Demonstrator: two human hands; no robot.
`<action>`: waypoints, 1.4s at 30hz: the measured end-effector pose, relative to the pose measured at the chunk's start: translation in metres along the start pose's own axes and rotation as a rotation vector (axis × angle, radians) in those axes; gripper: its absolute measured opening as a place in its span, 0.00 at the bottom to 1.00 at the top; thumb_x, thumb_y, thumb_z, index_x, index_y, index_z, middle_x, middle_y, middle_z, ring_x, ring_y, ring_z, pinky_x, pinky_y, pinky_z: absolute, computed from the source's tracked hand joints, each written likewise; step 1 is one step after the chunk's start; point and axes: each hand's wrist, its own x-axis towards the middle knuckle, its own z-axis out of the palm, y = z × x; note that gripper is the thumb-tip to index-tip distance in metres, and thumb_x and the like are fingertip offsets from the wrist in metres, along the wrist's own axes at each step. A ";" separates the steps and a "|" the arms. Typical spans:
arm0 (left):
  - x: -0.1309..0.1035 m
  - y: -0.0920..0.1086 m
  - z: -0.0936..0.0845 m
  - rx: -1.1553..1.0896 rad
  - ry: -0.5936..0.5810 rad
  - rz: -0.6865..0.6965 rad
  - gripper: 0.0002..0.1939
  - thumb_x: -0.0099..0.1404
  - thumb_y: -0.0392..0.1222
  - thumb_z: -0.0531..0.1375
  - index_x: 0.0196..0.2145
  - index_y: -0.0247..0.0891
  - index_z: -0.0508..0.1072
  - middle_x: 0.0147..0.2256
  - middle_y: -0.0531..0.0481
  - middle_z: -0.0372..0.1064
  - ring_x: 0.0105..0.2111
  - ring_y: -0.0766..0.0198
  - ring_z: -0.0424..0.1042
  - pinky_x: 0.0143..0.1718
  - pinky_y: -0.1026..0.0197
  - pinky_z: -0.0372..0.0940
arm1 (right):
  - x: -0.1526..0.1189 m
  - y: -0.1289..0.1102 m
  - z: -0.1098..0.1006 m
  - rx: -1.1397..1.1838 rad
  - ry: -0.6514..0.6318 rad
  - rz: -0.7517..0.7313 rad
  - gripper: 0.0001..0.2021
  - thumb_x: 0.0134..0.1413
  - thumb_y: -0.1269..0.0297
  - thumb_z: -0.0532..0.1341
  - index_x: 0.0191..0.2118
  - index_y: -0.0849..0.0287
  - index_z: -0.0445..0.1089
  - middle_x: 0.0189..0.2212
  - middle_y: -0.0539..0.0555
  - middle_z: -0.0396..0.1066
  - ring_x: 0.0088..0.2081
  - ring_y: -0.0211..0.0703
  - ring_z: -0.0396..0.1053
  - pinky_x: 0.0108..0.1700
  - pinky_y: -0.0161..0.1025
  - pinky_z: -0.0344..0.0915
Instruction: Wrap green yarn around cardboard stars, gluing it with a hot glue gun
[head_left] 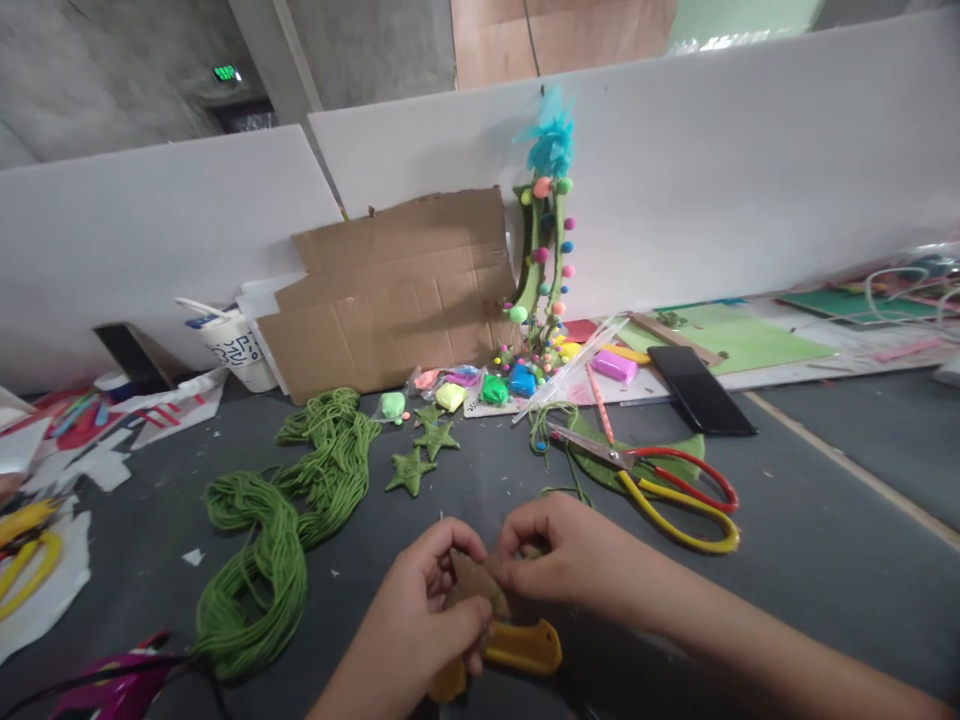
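My left hand [431, 610] is closed on a small brown cardboard piece [474, 578] near the bottom middle. Right beside it, my right hand [547, 550] pinches at the piece's upper right edge, with a bit of green showing between the fingers. A yellow-handled tool [525, 647] lies under my left hand, partly covered by it. Beyond my hands are green yarn-covered stars [409, 471]. Scissors [645, 475] with red and yellow handles rest on a green crescent [686, 455] at the right. A big hank of green yarn [262, 560] lies to the left.
Cardboard [405, 290] leans on the white partition [712, 180], beside a hanging decoration [551, 240] with pompoms and blue feathers. Clay packets [451, 397], a black phone [699, 390] and a white cup [244, 352] stand or lie along the back. A magenta tool [112, 690] is at the lower left.
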 end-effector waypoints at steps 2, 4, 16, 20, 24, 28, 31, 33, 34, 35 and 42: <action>0.000 -0.001 -0.001 -0.010 -0.001 0.012 0.14 0.44 0.28 0.56 0.30 0.40 0.63 0.19 0.60 0.66 0.14 0.71 0.65 0.15 0.68 0.62 | 0.000 0.000 0.000 0.033 -0.011 0.014 0.06 0.37 0.73 0.56 0.21 0.61 0.71 0.15 0.45 0.64 0.18 0.31 0.58 0.19 0.28 0.50; 0.001 -0.003 -0.001 -0.018 -0.007 0.026 0.13 0.45 0.29 0.56 0.30 0.40 0.63 0.20 0.60 0.65 0.15 0.71 0.64 0.16 0.68 0.63 | 0.000 0.000 0.000 0.050 -0.018 0.018 0.06 0.37 0.73 0.56 0.21 0.61 0.71 0.15 0.45 0.65 0.18 0.31 0.58 0.20 0.27 0.51; -0.001 0.010 -0.001 0.142 0.044 0.031 0.13 0.41 0.29 0.57 0.28 0.39 0.65 0.20 0.59 0.62 0.20 0.68 0.63 0.21 0.67 0.56 | -0.003 -0.002 -0.003 0.080 -0.045 0.027 0.05 0.39 0.73 0.57 0.21 0.61 0.70 0.15 0.44 0.62 0.17 0.30 0.55 0.19 0.27 0.50; -0.002 0.012 -0.001 0.168 0.038 0.040 0.12 0.42 0.30 0.57 0.28 0.39 0.65 0.20 0.61 0.60 0.20 0.70 0.60 0.22 0.67 0.53 | -0.003 -0.002 -0.004 0.046 -0.039 0.019 0.04 0.39 0.73 0.58 0.22 0.61 0.70 0.14 0.43 0.58 0.18 0.29 0.52 0.19 0.27 0.49; -0.002 0.011 -0.002 0.144 0.018 0.047 0.13 0.42 0.29 0.56 0.28 0.39 0.65 0.19 0.61 0.60 0.19 0.71 0.58 0.20 0.68 0.52 | -0.003 -0.001 -0.004 0.001 -0.029 -0.010 0.04 0.40 0.73 0.59 0.22 0.61 0.70 0.15 0.43 0.56 0.19 0.29 0.52 0.20 0.28 0.48; -0.003 0.010 -0.004 0.066 -0.007 0.016 0.13 0.44 0.31 0.59 0.29 0.39 0.63 0.19 0.59 0.64 0.17 0.70 0.60 0.19 0.67 0.57 | -0.003 -0.002 -0.006 0.034 -0.032 -0.031 0.03 0.42 0.71 0.60 0.23 0.62 0.71 0.17 0.44 0.60 0.20 0.30 0.55 0.21 0.28 0.50; -0.004 0.011 -0.009 -0.061 -0.040 0.040 0.12 0.49 0.32 0.60 0.32 0.39 0.63 0.21 0.57 0.67 0.17 0.71 0.63 0.18 0.68 0.59 | -0.004 -0.005 -0.009 0.131 -0.016 -0.055 0.06 0.46 0.66 0.61 0.32 0.61 0.72 0.18 0.43 0.57 0.21 0.31 0.53 0.22 0.29 0.50; -0.004 0.011 -0.013 -0.156 -0.064 0.046 0.13 0.51 0.32 0.61 0.34 0.39 0.63 0.22 0.57 0.68 0.18 0.71 0.65 0.17 0.70 0.57 | -0.004 -0.007 -0.011 0.245 -0.039 -0.071 0.10 0.49 0.66 0.61 0.39 0.59 0.71 0.20 0.43 0.56 0.21 0.31 0.53 0.21 0.28 0.51; -0.003 0.011 -0.014 -0.196 -0.076 0.040 0.13 0.51 0.32 0.61 0.34 0.38 0.63 0.23 0.57 0.68 0.18 0.71 0.65 0.17 0.70 0.56 | -0.004 -0.008 -0.012 0.299 -0.059 -0.082 0.11 0.49 0.67 0.60 0.41 0.59 0.70 0.21 0.43 0.56 0.21 0.31 0.53 0.22 0.29 0.52; -0.003 0.011 -0.016 -0.229 -0.083 0.034 0.12 0.51 0.32 0.61 0.34 0.38 0.64 0.23 0.57 0.67 0.18 0.71 0.65 0.17 0.71 0.56 | -0.004 -0.008 -0.012 0.336 -0.076 -0.094 0.11 0.49 0.68 0.60 0.42 0.59 0.69 0.22 0.43 0.57 0.21 0.31 0.54 0.22 0.29 0.53; -0.006 0.012 -0.016 -0.292 -0.102 0.097 0.12 0.51 0.32 0.63 0.33 0.38 0.65 0.23 0.56 0.68 0.20 0.72 0.64 0.19 0.71 0.57 | -0.004 -0.007 -0.006 0.248 0.031 -0.147 0.02 0.47 0.71 0.61 0.30 0.61 0.71 0.21 0.46 0.61 0.24 0.32 0.56 0.25 0.30 0.51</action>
